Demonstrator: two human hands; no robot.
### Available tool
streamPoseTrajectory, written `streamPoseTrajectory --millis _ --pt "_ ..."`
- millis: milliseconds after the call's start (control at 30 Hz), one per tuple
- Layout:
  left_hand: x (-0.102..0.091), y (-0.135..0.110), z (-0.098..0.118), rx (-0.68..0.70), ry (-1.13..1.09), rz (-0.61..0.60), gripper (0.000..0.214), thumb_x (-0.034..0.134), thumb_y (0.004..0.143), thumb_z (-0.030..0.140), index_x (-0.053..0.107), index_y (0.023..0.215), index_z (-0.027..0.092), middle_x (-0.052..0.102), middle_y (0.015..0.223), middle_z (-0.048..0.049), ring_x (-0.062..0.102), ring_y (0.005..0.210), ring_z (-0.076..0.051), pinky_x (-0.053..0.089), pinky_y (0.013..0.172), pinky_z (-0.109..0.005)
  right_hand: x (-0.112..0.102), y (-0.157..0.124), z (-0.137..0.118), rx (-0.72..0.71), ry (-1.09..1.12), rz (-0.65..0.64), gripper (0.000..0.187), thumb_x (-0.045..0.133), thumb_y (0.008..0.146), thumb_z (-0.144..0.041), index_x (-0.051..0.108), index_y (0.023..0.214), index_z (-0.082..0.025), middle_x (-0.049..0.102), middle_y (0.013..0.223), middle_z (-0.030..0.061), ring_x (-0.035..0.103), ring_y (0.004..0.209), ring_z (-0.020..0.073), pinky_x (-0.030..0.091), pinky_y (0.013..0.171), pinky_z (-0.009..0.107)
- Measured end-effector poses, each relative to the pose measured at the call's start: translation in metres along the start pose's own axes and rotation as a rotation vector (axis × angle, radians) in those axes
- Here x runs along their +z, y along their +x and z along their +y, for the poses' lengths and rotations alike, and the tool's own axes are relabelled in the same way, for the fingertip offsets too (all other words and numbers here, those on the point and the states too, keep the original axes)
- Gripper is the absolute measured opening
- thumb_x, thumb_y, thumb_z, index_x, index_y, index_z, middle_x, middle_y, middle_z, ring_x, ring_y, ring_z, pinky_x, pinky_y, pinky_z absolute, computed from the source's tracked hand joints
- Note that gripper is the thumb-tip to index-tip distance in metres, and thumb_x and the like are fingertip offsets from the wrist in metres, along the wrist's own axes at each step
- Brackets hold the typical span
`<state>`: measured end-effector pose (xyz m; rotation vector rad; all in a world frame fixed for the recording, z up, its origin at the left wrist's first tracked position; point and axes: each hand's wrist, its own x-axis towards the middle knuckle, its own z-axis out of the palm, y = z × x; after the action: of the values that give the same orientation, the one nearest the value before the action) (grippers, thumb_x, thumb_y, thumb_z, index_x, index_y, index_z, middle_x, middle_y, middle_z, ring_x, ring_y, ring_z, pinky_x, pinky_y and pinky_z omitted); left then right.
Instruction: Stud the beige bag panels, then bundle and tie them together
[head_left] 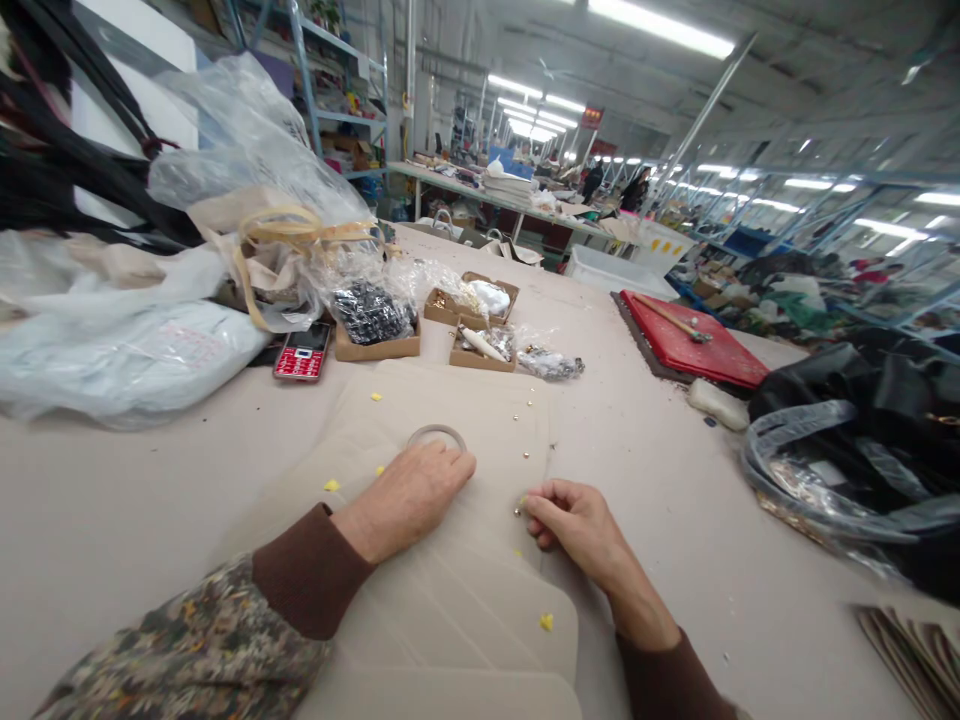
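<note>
Stacked beige panels (pixel 450 610) lie in front of me, with small yellow pieces (pixel 547 622) on them. My left hand (pixel 409 500) is closed over the panels' middle, fingers curled round the near side of a grey ring (pixel 437 431); only the ring's far arc shows. At the panels' right edge, my right hand (pixel 581 530) has thumb and index finger pinched together beside a small metal stud (pixel 517 511) and a yellow bit. Whatever is between those fingertips is too small to make out. Several more shiny studs (pixel 526 455) sit along the right side of the top panel.
Beyond the panels stand cardboard boxes (pixel 379 347) of small parts and a red-and-black phone (pixel 301 352). Plastic bags (pixel 127 350) pile up on the left. To the right are a red board (pixel 690 335) with a hammer (pixel 675 318) on it and black bag pieces (pixel 862 450).
</note>
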<state>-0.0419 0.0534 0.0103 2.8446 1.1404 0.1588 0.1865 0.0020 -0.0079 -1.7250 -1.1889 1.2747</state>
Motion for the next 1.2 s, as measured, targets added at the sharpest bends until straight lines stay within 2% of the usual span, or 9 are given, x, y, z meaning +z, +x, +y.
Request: streamPoseTrajectory --millis 100,267,433,533,633,767,933,1067,1200 --pt "0.001 0.000 -0.001 0.008 -0.028 0.024 0.018 0.043 0.089 0.004 0.056 0.085 0.017 0.058 0.080 -0.0057 0.053 0.074 -0.022 0.039 0.065 -0.033 0.001 -0.008 0.003 0.020 -0.116 -0.004 0.027 0.064 0.075 -0.041 0.066 0.076 -0.014 0.060 0.055 -0.0018 0.048 0.042 0.0076 0.040 0.043 0.019" --pt "0.002 -0.002 -0.002 0.005 -0.047 0.064 0.017 0.044 0.090 0.005 0.056 0.086 0.017 0.058 0.079 -0.0053 0.053 0.073 -0.022 0.038 0.065 -0.034 0.008 -0.014 -0.003 -0.139 -0.389 0.047 0.024 0.058 0.080 -0.036 0.070 0.073 -0.016 0.060 0.055 -0.0010 0.050 0.047 0.0106 0.038 0.046 0.021" --pt "0.006 -0.002 -0.003 0.020 -0.044 0.071 0.015 0.045 0.090 0.007 0.055 0.085 0.017 0.058 0.079 -0.0051 0.054 0.075 -0.022 0.039 0.066 -0.034 0.015 -0.016 -0.011 -0.290 -0.568 0.092 0.023 0.054 0.082 -0.030 0.070 0.071 -0.018 0.068 0.065 0.0013 0.059 0.059 0.0149 0.041 0.056 0.024" --pt "0.007 -0.002 -0.004 0.021 -0.048 0.070 0.014 0.044 0.092 0.010 0.055 0.086 0.017 0.059 0.080 -0.0051 0.054 0.076 -0.023 0.040 0.067 -0.034 0.014 -0.015 -0.008 -0.318 -0.601 0.108 0.020 0.054 0.083 -0.031 0.070 0.086 -0.019 0.065 0.059 -0.0009 0.059 0.055 0.0154 0.041 0.055 0.025" --pt "0.007 -0.002 -0.004 0.002 -0.055 0.068 0.015 0.044 0.093 0.013 0.056 0.087 0.017 0.060 0.080 -0.0056 0.055 0.076 -0.023 0.040 0.067 -0.034 0.009 -0.016 0.000 -0.258 -0.538 0.171 0.026 0.060 0.081 -0.036 0.064 0.100 -0.019 0.059 0.052 -0.0049 0.055 0.046 0.0145 0.040 0.049 0.024" --pt "0.005 -0.004 -0.004 0.006 -0.062 0.060 0.014 0.044 0.093 0.014 0.057 0.087 0.017 0.061 0.081 -0.0064 0.055 0.076 -0.022 0.040 0.068 -0.033 0.004 -0.025 0.010 -0.241 -0.434 0.146 0.024 0.055 0.085 -0.040 0.065 0.080 -0.019 0.064 0.059 -0.0008 0.057 0.051 0.0147 0.042 0.052 0.025" --pt "0.008 -0.004 -0.005 0.003 -0.084 0.104 0.014 0.045 0.092 0.011 0.057 0.086 0.017 0.060 0.079 -0.0060 0.055 0.075 -0.021 0.039 0.067 -0.032 0.012 -0.028 0.012 -0.410 -0.560 0.198 0.023 0.054 0.087 -0.034 0.072 0.085 -0.020 0.072 0.085 0.0049 0.065 0.077 0.0188 0.046 0.075 0.029" --pt "0.009 -0.004 -0.005 0.031 -0.127 0.147 0.014 0.046 0.091 0.009 0.057 0.089 0.018 0.062 0.082 -0.0041 0.056 0.077 -0.020 0.040 0.068 -0.031 0.021 -0.022 0.003 -0.381 -0.673 0.214 0.024 0.052 0.088 -0.032 0.072 0.081 -0.020 0.070 0.076 0.0030 0.062 0.069 0.0169 0.043 0.069 0.027" --pt "-0.001 -0.002 0.001 0.049 -0.254 0.184 0.014 0.046 0.093 0.011 0.057 0.093 0.019 0.064 0.082 -0.0001 0.058 0.073 -0.016 0.039 0.064 -0.027 0.020 -0.019 -0.008 -0.331 -0.692 0.155 0.021 0.055 0.084 -0.027 0.069 0.071 -0.019 0.066 0.064 -0.0005 0.058 0.060 0.0140 0.038 0.061 0.024"
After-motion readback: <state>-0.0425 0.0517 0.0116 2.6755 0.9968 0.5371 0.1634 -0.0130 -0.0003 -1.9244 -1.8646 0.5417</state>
